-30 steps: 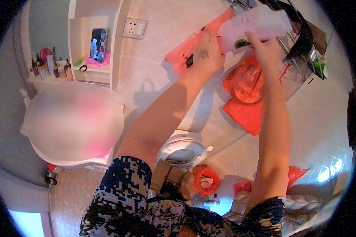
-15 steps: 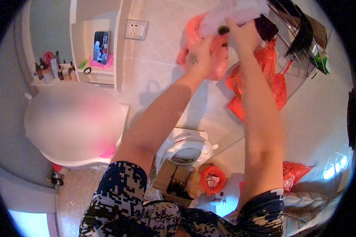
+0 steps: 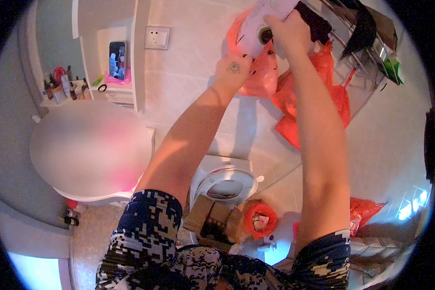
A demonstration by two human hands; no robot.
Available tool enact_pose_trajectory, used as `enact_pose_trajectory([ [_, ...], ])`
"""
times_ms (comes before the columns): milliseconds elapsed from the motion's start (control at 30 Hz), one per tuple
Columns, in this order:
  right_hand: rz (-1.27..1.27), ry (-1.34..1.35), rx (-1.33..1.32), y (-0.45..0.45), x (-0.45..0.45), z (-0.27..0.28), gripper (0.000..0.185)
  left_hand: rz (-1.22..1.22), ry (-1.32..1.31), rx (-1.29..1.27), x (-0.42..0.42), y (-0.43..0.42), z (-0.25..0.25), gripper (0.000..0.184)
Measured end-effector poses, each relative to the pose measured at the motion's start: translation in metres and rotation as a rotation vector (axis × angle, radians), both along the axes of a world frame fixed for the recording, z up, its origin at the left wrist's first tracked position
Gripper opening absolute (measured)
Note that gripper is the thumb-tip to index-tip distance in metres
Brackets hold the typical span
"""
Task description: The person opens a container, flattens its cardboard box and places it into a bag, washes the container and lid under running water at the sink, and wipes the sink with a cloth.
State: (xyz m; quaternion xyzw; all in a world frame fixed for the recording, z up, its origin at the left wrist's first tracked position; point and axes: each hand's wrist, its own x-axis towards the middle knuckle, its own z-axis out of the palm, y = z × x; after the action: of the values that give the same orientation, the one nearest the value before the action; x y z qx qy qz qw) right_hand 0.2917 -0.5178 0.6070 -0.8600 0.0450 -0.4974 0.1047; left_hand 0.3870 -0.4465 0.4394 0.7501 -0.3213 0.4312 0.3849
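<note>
My left hand (image 3: 233,71), with a dark mark on its back, is closed on the edge of a pinkish-red plastic bag (image 3: 260,79) near the top of the view. My right hand (image 3: 291,35) is closed on a white, sheet-like item (image 3: 263,14) that lies partly inside the bag's mouth. A small round dark object (image 3: 265,35) shows between the two hands; what it belongs to is unclear. Red bags (image 3: 287,128) hang just below my right hand, partly behind my forearm. Dark cloth (image 3: 316,24) is right of that hand.
A metal rack (image 3: 343,34) stands at the upper right. Below are a toilet (image 3: 227,186), a cardboard box (image 3: 198,215) and a red-lined bin (image 3: 260,220). On the left, a phone (image 3: 117,60) leans in a white shelf above a blurred oval area. A wall socket (image 3: 157,37) is beside the shelf.
The pinkish-red bag has gone from stretched flat to hanging bunched and open. The white item has moved left and down into its mouth. Both hands have shifted left, and dark cloth now shows.
</note>
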Motion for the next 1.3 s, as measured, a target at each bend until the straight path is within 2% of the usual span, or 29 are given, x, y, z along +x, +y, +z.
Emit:
enact_pose_trajectory([
  [100,-0.057,0.125,-0.092,0.000,0.010,-0.008,0.062,0.088,-0.177,-0.051,-0.049,0.006,0.027,0.015],
  [200,-0.101,0.330,-0.146,0.003,-0.004,-0.028,0.057,0.013,-0.178,-0.115,-0.057,0.011,0.030,0.018],
  [267,-0.030,0.307,-0.074,-0.004,-0.001,-0.053,0.054,-0.003,-0.109,-0.098,-0.045,0.014,0.008,0.025],
  [367,0.028,0.230,-0.140,-0.021,0.003,-0.080,0.047,0.039,-0.008,-0.120,-0.041,0.022,-0.019,0.038],
  [467,0.022,0.231,-0.216,-0.023,0.002,-0.088,0.041,-0.058,0.178,-0.278,-0.043,0.022,-0.039,0.051],
  [567,0.111,-0.010,-0.262,-0.028,0.005,-0.109,0.039,-0.168,0.268,-0.423,-0.045,0.024,-0.058,0.052],
  [667,0.305,-0.192,-0.173,-0.030,-0.011,-0.142,0.034,-0.285,0.443,-0.448,-0.059,0.049,-0.107,0.042],
  [733,0.395,-0.229,-0.168,-0.025,-0.035,-0.192,0.029,-0.362,0.662,-0.473,-0.080,0.077,-0.184,0.032],
  [800,0.675,0.157,-0.037,-0.032,-0.074,-0.255,0.024,-0.341,0.903,-0.530,-0.129,0.118,-0.289,0.023],
  [833,0.710,0.345,-0.012,-0.041,-0.097,-0.282,0.017,-0.317,1.016,-0.543,-0.165,0.134,-0.330,0.022],
  [867,0.700,0.430,-0.053,-0.059,-0.111,-0.317,0.013,-0.313,1.105,-0.548,-0.193,0.146,-0.356,0.020],
  [933,0.684,0.690,0.069,-0.098,-0.154,-0.403,0.013,-0.126,1.205,-0.503,-0.260,0.184,-0.387,0.018],
  [967,0.568,0.877,0.119,-0.109,-0.183,-0.434,0.015,-0.041,1.243,-0.470,-0.290,0.208,-0.398,0.018],
  [1000,0.585,0.976,0.261,-0.124,-0.214,-0.465,0.016,0.095,1.314,-0.518,-0.318,0.228,-0.417,0.017],
  [1067,0.602,0.793,0.182,-0.162,-0.260,-0.553,0.014,0.312,1.366,-0.578,-0.354,0.274,-0.408,0.013],
  [1133,0.377,1.105,0.509,-0.145,-0.304,-0.535,0.016,0.439,1.342,-0.618,-0.368,0.306,-0.399,0.010],
  [1233,0.440,1.106,0.727,-0.158,-0.322,-0.586,0.019,0.514,1.262,-0.635,-0.350,0.340,-0.396,0.010],
  [1300,0.406,1.120,0.659,-0.147,-0.322,-0.591,0.020,0.513,1.201,-0.614,-0.324,0.348,-0.380,0.013],
])
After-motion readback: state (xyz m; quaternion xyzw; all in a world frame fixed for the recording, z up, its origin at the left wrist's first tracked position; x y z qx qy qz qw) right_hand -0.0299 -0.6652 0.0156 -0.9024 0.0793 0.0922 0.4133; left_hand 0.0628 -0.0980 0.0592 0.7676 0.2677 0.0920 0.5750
